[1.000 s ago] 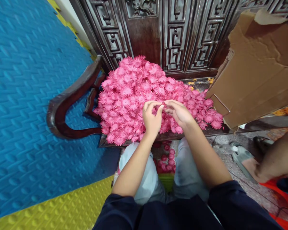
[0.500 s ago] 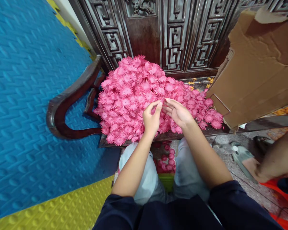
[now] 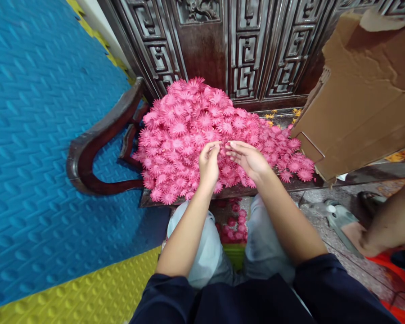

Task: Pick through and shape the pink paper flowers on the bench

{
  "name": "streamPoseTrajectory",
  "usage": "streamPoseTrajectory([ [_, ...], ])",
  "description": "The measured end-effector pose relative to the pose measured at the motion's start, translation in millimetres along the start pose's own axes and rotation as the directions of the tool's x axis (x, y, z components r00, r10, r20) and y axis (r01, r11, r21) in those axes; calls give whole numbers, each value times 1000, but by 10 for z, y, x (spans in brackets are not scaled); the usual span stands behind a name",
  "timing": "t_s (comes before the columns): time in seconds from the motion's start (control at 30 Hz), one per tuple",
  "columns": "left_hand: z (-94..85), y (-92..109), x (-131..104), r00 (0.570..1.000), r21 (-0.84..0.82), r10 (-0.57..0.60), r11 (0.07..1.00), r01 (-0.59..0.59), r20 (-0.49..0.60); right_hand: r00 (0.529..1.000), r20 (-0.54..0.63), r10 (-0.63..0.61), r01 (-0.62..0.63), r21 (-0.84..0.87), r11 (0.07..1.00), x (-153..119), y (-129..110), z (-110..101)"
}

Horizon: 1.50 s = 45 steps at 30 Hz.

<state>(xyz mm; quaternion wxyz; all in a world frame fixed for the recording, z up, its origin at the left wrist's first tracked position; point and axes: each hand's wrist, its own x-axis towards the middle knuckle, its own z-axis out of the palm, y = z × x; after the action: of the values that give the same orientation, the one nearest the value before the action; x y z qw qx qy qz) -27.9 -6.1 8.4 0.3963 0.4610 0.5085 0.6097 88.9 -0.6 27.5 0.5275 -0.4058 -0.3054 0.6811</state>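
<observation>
A large heap of pink artificial flower heads lies on the dark wooden seat. My left hand is over the front of the heap, thumb and fingers pinched together. Beside it, my right hand pinches with thumb and forefinger, its other fingers loosely bent. The two sets of fingertips face each other with a small gap between. Whatever they hold is too small to make out against the pink.
A curved wooden armrest stands at the left, and a carved backrest rises behind. A cardboard box rests at the right. More pink flower heads lie below, between my knees. Another person's foot is at the right.
My left hand has shifted slightly left and turned, its fingertips lower. My right fingertips have moved a little left and down. The heap looks the same.
</observation>
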Motion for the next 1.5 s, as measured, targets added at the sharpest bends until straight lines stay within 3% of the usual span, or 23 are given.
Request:
streamPoseTrajectory([
  [0.23,29,22,-29,993,-40,97,995,-94,62,999,-21,-40,39,-60,997,29,27,-13],
  [0.57,0,13,-23,993,-19,113,993,-113,-37,987,8,159,-159,53,986,21,0,16],
  [0.7,-7,12,-19,992,-9,108,994,-109,-67,963,-41,266,-260,115,959,14,-37,38],
  [0.77,-17,1,-3,989,14,111,994,-110,-103,968,-133,211,-202,80,976,18,-41,31],
  [0.83,-33,-14,16,985,35,119,993,-115,-128,975,-218,52,-63,-44,997,21,-38,20],
  [0.93,-62,-39,45,977,34,129,992,-125,-169,981,-146,-131,89,-264,961,14,-31,14],
  [1.07,-86,-67,79,949,-34,114,991,-130,-294,992,72,-101,121,-405,906,-6,2,34],
  [1.17,-74,-59,83,941,-120,46,989,-91,-334,985,159,-62,126,-432,893,-16,64,65],
  [1.33,-18,9,45,959,-194,-32,981,-24,-281,983,161,-86,144,-400,905,-19,135,101],
  [1.5,3,24,53,938,-299,-166,952,72,-303,992,104,-75,105,-322,941,-11,108,111],
])
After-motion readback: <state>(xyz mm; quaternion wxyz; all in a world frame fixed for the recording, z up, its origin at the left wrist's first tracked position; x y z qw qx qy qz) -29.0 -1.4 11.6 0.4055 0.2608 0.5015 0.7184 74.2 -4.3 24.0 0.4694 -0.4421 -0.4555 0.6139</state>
